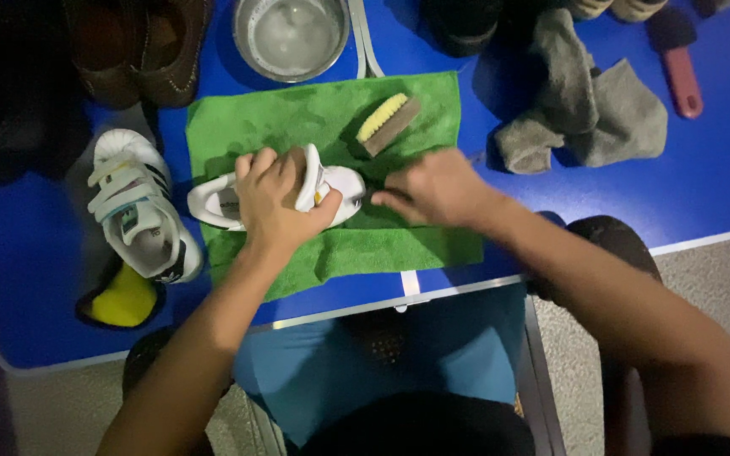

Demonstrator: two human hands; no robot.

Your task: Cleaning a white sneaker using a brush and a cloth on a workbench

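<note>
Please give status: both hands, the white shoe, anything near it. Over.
Left hand grips white shoe on green cloth. Right hand at shoe's toe; whether it holds anything, cannot tell. Brush lies just behind.

We see a fuzzy green microfibre cloth (331, 118) on the smooth blue tabletop (703, 186), a smooth white leather-look sneaker (340, 190), a dull steel bowl (291, 35), crumpled grey rags (585, 110), matt.

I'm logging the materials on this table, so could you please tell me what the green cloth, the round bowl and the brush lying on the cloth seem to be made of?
Green cloth: probably microfibre, with a matte, fuzzy nap.
Round bowl: likely steel, grey with a shiny rim.
Brush: apparently a wooden block, brown and dull, with pale yellow bristles.
</note>
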